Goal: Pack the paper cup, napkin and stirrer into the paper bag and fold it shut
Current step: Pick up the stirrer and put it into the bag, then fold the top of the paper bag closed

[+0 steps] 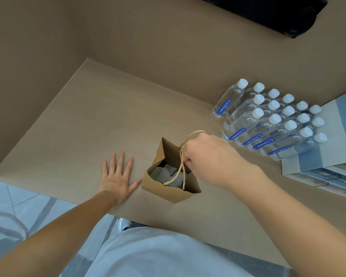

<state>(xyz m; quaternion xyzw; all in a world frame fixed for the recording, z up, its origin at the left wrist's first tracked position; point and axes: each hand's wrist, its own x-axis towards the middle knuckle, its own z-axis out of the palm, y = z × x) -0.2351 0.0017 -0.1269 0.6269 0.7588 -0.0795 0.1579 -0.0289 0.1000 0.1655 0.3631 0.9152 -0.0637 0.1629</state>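
Near edge of table runs diagonally just above the person's pale shirt. Left hand lies flat, palm down, fingers spread and holding nothing, close to that edge; thumb tip just beside the paper bag. Bag stands upright near the edge, mouth open, not folded. White paper, likely the napkin, shows inside; cup and stirrer cannot be made out. Right hand is curled at the bag's right rim, fingers closed around the twine handle; second handle loop drapes into the mouth. Wide bare tabletop to the left and beyond the bag. Far right: block of water bottles beside blue-grey boxes.
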